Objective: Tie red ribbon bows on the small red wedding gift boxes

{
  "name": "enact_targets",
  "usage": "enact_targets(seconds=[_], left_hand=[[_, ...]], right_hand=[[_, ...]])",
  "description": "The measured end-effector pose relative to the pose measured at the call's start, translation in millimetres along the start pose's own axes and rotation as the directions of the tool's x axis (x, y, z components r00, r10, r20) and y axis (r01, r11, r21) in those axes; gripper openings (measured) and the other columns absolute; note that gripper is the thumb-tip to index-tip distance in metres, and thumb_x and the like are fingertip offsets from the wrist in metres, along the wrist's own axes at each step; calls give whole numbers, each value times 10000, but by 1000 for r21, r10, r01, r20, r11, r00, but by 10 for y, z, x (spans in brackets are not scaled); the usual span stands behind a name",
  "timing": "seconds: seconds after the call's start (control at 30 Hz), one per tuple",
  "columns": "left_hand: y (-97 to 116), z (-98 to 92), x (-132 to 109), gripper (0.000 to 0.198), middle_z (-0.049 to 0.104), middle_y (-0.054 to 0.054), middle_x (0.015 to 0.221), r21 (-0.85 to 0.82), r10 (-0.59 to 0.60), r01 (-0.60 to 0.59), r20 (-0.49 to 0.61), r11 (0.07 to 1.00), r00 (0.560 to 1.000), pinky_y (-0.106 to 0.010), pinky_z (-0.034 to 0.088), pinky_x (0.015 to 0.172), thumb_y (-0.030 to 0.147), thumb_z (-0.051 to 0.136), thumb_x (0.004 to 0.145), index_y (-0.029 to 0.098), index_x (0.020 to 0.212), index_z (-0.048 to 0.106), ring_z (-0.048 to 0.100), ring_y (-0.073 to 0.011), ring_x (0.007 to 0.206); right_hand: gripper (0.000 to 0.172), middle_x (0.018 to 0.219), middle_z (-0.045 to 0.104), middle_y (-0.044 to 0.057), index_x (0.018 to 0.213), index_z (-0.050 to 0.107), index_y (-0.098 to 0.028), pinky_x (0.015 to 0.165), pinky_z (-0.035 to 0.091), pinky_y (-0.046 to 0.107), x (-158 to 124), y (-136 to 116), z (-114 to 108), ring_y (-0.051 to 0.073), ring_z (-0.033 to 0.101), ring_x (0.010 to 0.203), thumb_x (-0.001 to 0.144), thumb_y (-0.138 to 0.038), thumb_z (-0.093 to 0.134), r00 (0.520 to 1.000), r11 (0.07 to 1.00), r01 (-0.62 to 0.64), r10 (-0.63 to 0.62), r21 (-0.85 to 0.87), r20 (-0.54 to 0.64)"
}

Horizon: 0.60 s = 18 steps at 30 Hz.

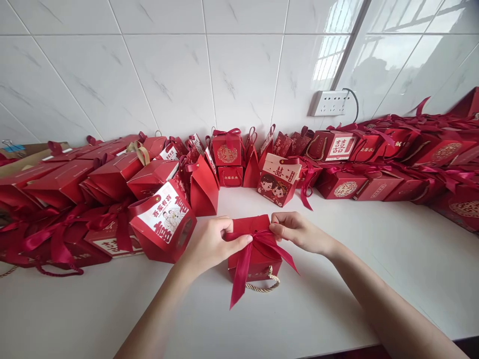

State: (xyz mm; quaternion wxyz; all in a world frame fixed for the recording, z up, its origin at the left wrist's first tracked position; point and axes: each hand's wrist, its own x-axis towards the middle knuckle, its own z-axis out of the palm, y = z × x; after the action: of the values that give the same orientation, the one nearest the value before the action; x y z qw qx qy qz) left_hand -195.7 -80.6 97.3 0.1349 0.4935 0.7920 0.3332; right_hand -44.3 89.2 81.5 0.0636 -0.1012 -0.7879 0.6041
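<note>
A small red gift box point(235, 269) stands on the white table in front of me. Round its top runs a dark red satin ribbon point(243, 267), tied in a bow with two tails hanging down the near side. My left hand point(215, 244) is closed on the bow's left side, its thumb lying along the ribbon near the knot. At the bow's right, my right hand point(299, 233) pinches the ribbon between thumb and forefinger. A twisted gold cord handle point(266, 289) hangs from the box's near face. My fingers partly hide the bow's loops.
Just left stands a red box with a white printed panel point(164, 217). Behind is a box with two cartoon figures point(275, 187). Rows of red ribboned boxes point(344, 184) line the tiled wall. A power strip point(331, 103) is mounted there. The white table point(337, 294) extends rightwards.
</note>
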Motion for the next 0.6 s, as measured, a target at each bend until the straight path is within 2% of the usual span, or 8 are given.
enact_targets(seconds=[0.13, 0.3, 0.43, 0.6], left_hand=[[25, -14, -11, 489, 283, 59, 528, 25, -18, 18, 9, 1000, 1000, -235, 211, 485, 489, 617, 709, 184, 544, 271, 300, -89, 510], [12, -26, -22, 452, 284, 52, 542, -211, -28, 43, 71, 976, 997, -238, 241, 504, 481, 523, 796, 187, 552, 280, 304, -96, 529], [-10, -27, -5, 400, 323, 57, 560, -256, -65, 71, 31, 964, 997, -232, 267, 520, 473, 522, 822, 188, 600, 351, 326, -100, 543], [-41, 5, 14, 305, 431, 50, 624, -278, -74, 70, -5, 958, 997, -232, 327, 568, 473, 536, 826, 195, 711, 484, 406, -112, 595]], right_hand=[[415, 592, 364, -57, 623, 390, -191, 512, 243, 236, -26, -17, -44, 81, 302, 550, 828, -502, 570, 1000, 999, 30, -30, -26, 4], [407, 584, 376, -55, 617, 388, -191, 506, 249, 235, -29, -6, -32, 81, 313, 544, 830, -481, 577, 999, 998, 42, -43, -43, -29], [408, 589, 420, -46, 624, 396, -193, 527, 299, 238, -22, -10, -2, 90, 361, 556, 837, -506, 546, 999, 999, -16, 15, -32, -39], [385, 592, 456, -38, 652, 438, -190, 520, 292, 240, -19, -14, 0, 97, 387, 559, 842, -513, 530, 991, 996, -29, 18, -81, -134]])
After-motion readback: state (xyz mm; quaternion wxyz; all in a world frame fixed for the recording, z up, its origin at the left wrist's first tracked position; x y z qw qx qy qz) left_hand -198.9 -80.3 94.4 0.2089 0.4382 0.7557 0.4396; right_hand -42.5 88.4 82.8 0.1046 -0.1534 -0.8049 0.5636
